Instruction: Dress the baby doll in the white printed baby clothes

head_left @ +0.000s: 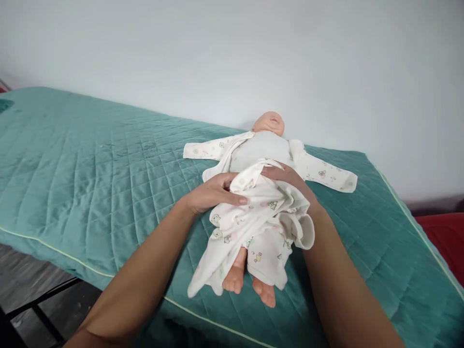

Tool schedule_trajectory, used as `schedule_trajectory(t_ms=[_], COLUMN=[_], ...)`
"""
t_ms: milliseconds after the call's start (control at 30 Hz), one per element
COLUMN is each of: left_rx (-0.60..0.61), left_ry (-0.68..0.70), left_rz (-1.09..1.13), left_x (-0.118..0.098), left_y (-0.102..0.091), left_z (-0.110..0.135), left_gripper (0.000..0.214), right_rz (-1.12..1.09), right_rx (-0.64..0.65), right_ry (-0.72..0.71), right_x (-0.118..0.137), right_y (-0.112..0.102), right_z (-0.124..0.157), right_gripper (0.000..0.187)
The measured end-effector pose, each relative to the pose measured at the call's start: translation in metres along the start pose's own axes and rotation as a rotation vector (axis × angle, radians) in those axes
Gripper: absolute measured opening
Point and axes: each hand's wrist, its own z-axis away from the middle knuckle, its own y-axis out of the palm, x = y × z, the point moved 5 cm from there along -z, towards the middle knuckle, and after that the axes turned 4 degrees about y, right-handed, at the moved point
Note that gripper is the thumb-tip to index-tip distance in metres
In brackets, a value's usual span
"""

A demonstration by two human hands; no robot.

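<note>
A baby doll [268, 123] lies on its back, head toward the wall and bare feet toward me. Its white printed jacket [326, 173] hangs open at the front, sleeves spread to both sides, over a plain white torso. White printed baby pants [250, 217] are bunched around the legs, with both feet showing below the hems. My left hand [219, 192] grips the pants at the doll's waist, thumb on top and fingers hidden behind. On the other side, my right hand [290, 181] is closed on the waist of the same pants, partly covered by folds.
A green quilted cover [108, 183] with pale piping spreads over the bed under the doll. Behind stands a plain pale wall [217, 58]. At the right edge is a red chair [440, 237]. Black metal bars [45, 316] and grey floor show at lower left.
</note>
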Motion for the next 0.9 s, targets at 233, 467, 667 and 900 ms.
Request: schedule_trajectory(t_ms=[233, 467, 667, 900], left_rx=[-0.324, -0.227, 0.083, -0.066], left_ry=[0.176, 0.138, 0.029, 0.038], left_rz=[0.197, 0.053, -0.136, 0.137], left_x=[0.003, -0.003, -0.012, 0.007], left_y=[-0.006, -0.004, 0.007, -0.002], left_z=[-0.004, -0.001, 0.007, 0.004], left_gripper=[0.030, 0.034, 0.050, 0.040], right_rz=[0.207, 0.128, -0.090, -0.072], right_rx=[0.320, 0.240, 0.083, 0.067], right_ry=[0.030, 0.072, 0.064, -0.056], right_x=[-0.002, -0.012, -0.022, -0.021], right_y=[0.030, 0.024, 0.008, 0.004], right_z=[0.012, 0.011, 0.006, 0.004], right_gripper=[0.041, 0.030, 0.026, 0.033])
